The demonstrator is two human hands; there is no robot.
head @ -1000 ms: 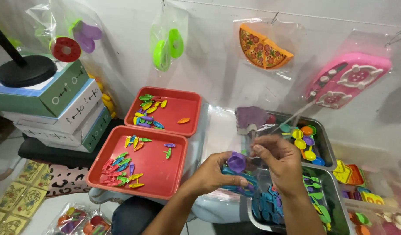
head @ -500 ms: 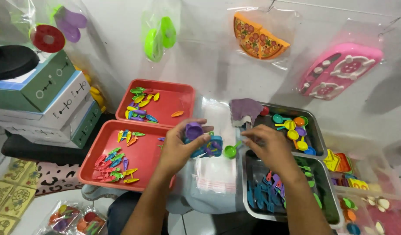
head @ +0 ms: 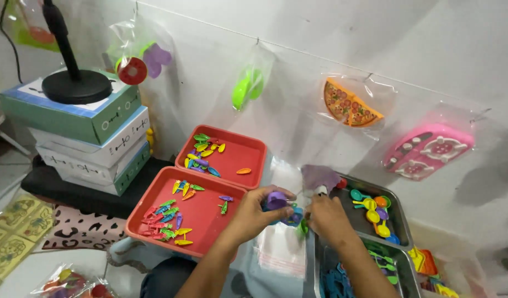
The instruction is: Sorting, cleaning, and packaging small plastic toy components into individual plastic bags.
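Fingers of my left hand [head: 259, 212] are closed in a grip on a small purple plastic cup-shaped toy [head: 276, 200], held just right of the near red plastic tray [head: 209, 212] of small coloured toy pieces. My right hand [head: 326, 216] is just beside it, pinching a small green plastic piece [head: 303, 227] above a stack of clear plastic bags [head: 281, 251]. Right of the tray, a metal tray [head: 400, 221] holds coloured plastic spoons [head: 370, 204].

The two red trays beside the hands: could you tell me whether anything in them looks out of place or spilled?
Nothing looks spilled. In the far red tray, one orange piece lies alone, apart from the cluster of small pieces at its left. The near red tray keeps its pieces inside.
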